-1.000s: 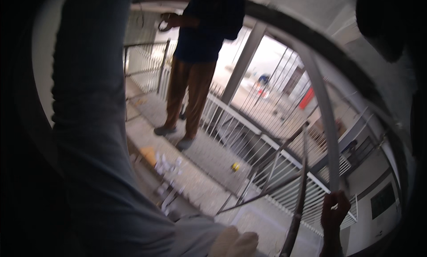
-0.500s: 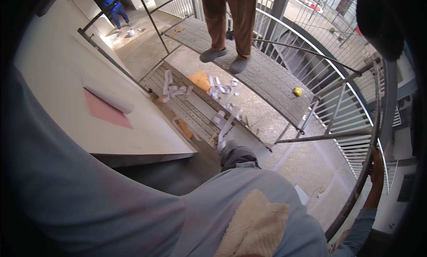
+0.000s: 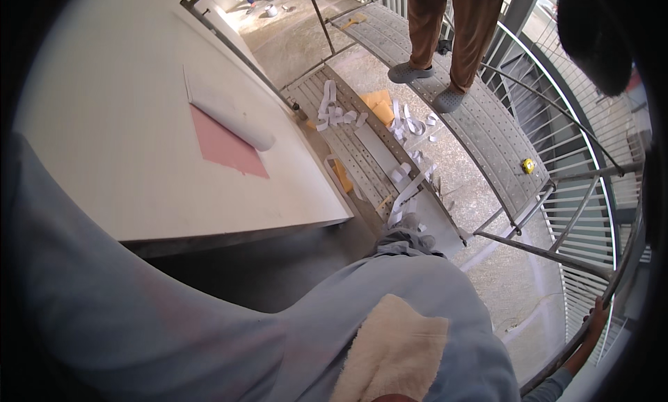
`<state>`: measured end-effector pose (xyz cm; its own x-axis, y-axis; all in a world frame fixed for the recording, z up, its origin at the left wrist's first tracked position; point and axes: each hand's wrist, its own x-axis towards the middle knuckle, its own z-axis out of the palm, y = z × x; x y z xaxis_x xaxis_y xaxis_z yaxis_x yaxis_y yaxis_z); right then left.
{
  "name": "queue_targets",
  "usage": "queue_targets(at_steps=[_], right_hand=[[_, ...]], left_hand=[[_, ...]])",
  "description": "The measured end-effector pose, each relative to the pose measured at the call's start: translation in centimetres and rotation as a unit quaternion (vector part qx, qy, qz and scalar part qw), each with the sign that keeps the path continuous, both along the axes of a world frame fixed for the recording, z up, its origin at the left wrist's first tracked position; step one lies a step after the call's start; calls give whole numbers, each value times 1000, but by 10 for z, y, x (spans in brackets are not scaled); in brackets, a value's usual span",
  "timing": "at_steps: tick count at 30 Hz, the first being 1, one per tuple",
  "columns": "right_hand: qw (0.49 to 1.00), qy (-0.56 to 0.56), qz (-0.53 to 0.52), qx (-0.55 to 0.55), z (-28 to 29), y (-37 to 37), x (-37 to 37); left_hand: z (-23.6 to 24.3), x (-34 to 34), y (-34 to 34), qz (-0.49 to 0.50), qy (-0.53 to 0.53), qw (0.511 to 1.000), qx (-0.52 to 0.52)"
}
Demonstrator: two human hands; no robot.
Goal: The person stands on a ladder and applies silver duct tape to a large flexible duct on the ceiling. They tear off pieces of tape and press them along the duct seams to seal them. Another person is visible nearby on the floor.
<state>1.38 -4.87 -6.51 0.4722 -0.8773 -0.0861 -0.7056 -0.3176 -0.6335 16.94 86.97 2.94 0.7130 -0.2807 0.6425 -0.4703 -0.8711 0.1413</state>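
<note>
At the right edge, my right hand [image 3: 593, 329] is wrapped around a dark curved metal scaffold rail [image 3: 565, 353], its arm coming up from the lower right. My left hand is out of view. A cream fleecy piece [image 3: 396, 346] lies against the front of my grey-blue shirt [image 3: 229, 353]. Below me, scaffold planks [image 3: 306, 99] carry curled white paper strips [image 3: 332, 112]. My shoe [image 3: 410, 221] shows beyond my dark trouser leg, close to a long white strip.
Another person's brown-trousered legs [image 3: 473, 33] stand in grey clogs on a metal platform [image 3: 480, 134]. A yellow tape measure [image 3: 527, 166] lies near its end. White railings [image 3: 581, 256] curve along the right. On the left, a white panel [image 3: 125, 172] has a loose flap over pink backing.
My view has turned left and moved closer, so the panel, planks and legs sit further right. My right hand stays on the rail, now lower in the picture.
</note>
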Motion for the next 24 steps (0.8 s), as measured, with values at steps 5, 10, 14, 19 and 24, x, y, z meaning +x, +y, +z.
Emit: queue_targets(at_steps=[5, 10, 14, 19, 24], right_hand=[[1000, -5, 25, -15, -5, -6, 1], [999, -28, 24, -8, -9, 11, 10], [999, -25, 16, -36, -14, 23, 15], [986, -45, 28, -157, -24, 26, 25], [989, -48, -22, -136, -12, 56, 32]], left_hand=[[22, 35, -3, -17, -73, 997, 25], [70, 98, -12, -55, -180, 981, 55], [136, 149, -27, -83, -299, 946, 90], [236, 205, -49, -112, -474, 865, 120], [352, 223, -79, -99, -621, 768, 125]])
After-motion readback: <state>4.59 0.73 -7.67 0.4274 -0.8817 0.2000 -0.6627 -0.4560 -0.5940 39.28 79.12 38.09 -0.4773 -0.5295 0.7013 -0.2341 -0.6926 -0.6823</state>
